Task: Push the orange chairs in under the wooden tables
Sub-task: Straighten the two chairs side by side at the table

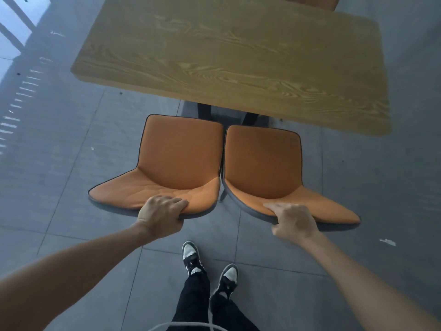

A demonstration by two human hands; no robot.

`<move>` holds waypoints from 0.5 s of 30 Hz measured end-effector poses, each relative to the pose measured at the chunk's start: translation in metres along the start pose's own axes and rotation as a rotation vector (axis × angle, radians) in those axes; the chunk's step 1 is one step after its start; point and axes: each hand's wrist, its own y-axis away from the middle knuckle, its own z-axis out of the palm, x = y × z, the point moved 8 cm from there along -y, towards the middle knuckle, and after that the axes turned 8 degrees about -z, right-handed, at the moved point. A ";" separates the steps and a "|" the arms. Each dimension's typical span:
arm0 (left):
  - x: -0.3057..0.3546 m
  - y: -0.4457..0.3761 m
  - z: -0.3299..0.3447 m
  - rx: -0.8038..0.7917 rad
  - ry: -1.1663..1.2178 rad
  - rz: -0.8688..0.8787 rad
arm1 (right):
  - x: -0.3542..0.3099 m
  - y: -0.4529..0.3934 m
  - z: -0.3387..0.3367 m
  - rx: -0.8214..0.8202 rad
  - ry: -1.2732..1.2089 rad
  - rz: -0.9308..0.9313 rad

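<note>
Two orange chairs stand side by side in front of a wooden table (233,56), their seats facing it. My left hand (162,215) grips the top edge of the left orange chair's (176,158) backrest. My right hand (294,222) grips the top edge of the right orange chair's (262,163) backrest. Both seats sit just short of the table's near edge, with a strip of floor and the table's dark base (207,111) showing between them. The chair legs are mostly hidden under the seats.
Another orange chair (310,2) peeks out at the table's far side. The floor is grey tile (59,187). My feet in black-and-white shoes (191,255) stand right behind the chairs. A bright window area lies at the upper left.
</note>
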 end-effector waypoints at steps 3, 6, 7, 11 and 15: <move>0.001 0.001 -0.004 0.007 -0.010 -0.024 | -0.002 -0.002 0.003 -0.079 -0.004 0.056; 0.002 0.003 -0.008 -0.027 -0.012 -0.018 | -0.003 -0.003 0.008 -0.163 0.042 0.130; 0.003 0.004 -0.008 -0.039 -0.015 -0.009 | -0.011 -0.005 0.006 -0.137 0.062 0.119; 0.004 0.013 -0.028 0.054 0.083 0.042 | -0.117 -0.034 0.004 0.122 0.032 -0.147; -0.053 0.033 -0.033 0.131 0.033 -0.155 | -0.204 -0.077 0.042 0.130 -0.026 -0.164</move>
